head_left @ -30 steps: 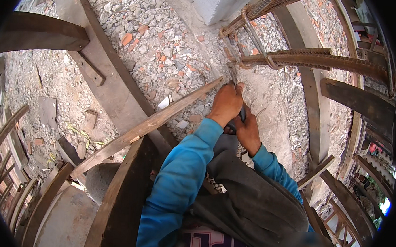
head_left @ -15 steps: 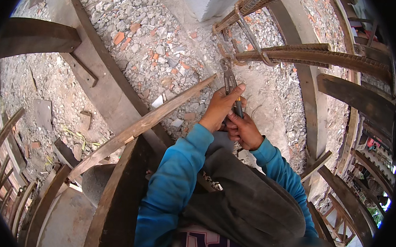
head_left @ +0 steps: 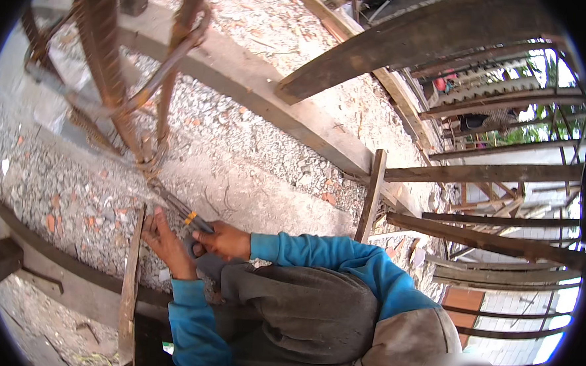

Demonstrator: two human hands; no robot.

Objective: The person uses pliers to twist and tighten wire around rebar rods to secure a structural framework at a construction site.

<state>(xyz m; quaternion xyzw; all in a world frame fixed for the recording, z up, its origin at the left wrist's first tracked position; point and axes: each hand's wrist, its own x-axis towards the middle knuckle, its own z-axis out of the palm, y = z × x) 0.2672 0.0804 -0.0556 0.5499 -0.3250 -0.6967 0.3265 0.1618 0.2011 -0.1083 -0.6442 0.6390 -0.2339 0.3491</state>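
Observation:
My right hand point(head_left: 229, 240) is closed around the handles of a pair of pincers point(head_left: 184, 209), dark with yellow bands. Their jaws reach a rusty joint of wire and steel point(head_left: 150, 173) at the low end of several ribbed reinforcing bars point(head_left: 96, 43). A bent steel stirrup point(head_left: 151, 88) loops around these bars. Just left of the pincers, my left hand point(head_left: 170, 246) has its fingers stretched out and looks free of the tool. Whether the jaws grip the wire is too small to tell.
A long timber beam point(head_left: 270, 119) crosses behind the bars, with a wide dark plank point(head_left: 393, 46) above it. A thin wooden strip point(head_left: 130, 287) stands beside my left hand. Gravel and brick bits point(head_left: 73, 204) cover the ground. Timber framing point(head_left: 492, 173) fills the right side.
My view has turned, so the bars now show at upper left. The left hand has come off the pincers and opened beside them; the right still holds the handles.

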